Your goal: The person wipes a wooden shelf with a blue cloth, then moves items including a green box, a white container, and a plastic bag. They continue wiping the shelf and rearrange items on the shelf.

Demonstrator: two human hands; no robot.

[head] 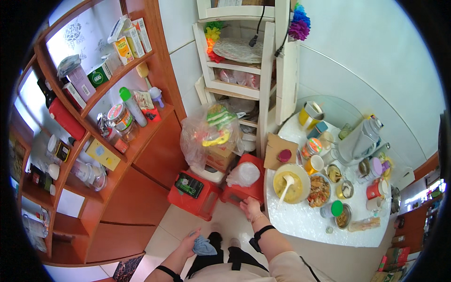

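A crumpled blue cloth (205,245) hangs from my left hand (190,242), held low in front of my legs. My right hand (251,208) reaches forward to the front edge of a red plastic stool (252,161); whether its fingers grip the stool or only hover by it, I cannot tell. On that stool sits a white plastic-wrapped bundle (245,174). Left of it stands a second red plastic stool (208,202) with a dark green-printed package (189,185) on top.
To the right, a plastic-covered table (299,225) bears a bowl of yellow soup (289,183) with a white ladle, a food dish (319,190), jars and cups. A wooden shelf cabinet (141,201) curves along the left. Behind the stools are a bagged cardboard box (220,157) and a white rack (266,88).
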